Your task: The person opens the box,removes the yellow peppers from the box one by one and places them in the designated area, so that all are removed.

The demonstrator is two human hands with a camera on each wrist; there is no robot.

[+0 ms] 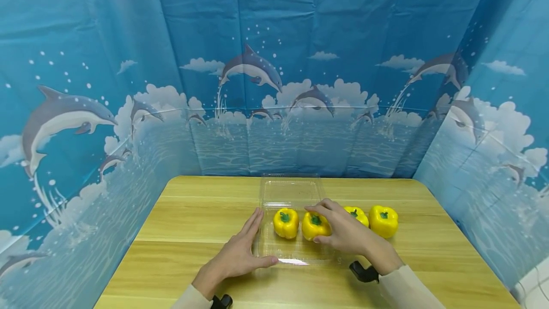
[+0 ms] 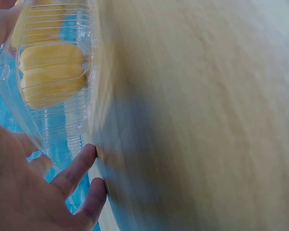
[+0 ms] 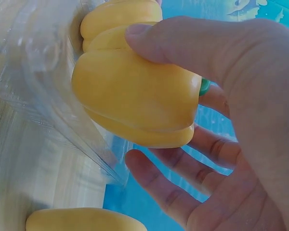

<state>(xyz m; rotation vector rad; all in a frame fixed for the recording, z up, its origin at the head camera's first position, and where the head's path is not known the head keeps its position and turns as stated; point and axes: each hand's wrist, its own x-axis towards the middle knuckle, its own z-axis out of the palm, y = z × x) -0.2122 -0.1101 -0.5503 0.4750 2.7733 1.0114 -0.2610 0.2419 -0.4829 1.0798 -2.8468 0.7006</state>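
A clear plastic container [image 1: 287, 253] lies on the table with its lid [image 1: 289, 192] folded back toward the curtain. One yellow bell pepper [image 1: 286, 225] sits upright in its left half. My right hand [image 1: 345, 235] holds a second yellow bell pepper [image 3: 135, 91] between thumb and fingers, at the container's right half; the green stem points toward my palm. In the left wrist view, the fingertips of my left hand [image 1: 238, 254] rest on the table along the container's left side, fingers mostly straight and thumb spread near the front edge.
Two more yellow bell peppers stand right of the container: a nearer one [image 1: 360, 216], partly behind my right hand, and an outer one [image 1: 383, 221]. The wooden table [image 1: 193, 223] ends at a blue dolphin-print curtain [image 1: 274, 147] at the back and sides.
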